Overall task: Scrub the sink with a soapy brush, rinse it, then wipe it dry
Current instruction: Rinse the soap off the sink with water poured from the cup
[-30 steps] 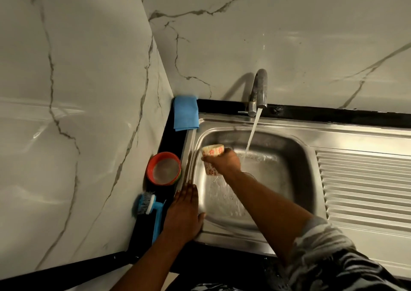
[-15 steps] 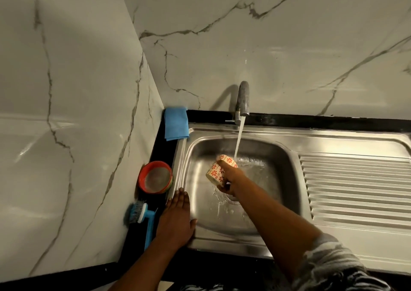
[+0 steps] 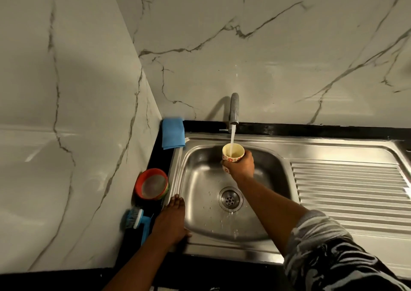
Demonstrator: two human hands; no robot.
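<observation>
We seem to be rinsing the sink (image 3: 200, 179), set in the counter (image 3: 311, 130), so we should fill the cup (image 3: 233, 155) under the tap (image 3: 234, 108) and pour along every side. Our right hand (image 3: 241, 166) grips the cup upright; our left hand (image 3: 171, 221) rests flat and open on the sink's rim. The sink looks shiny and wet, with drops by the drain (image 3: 230, 199).
</observation>
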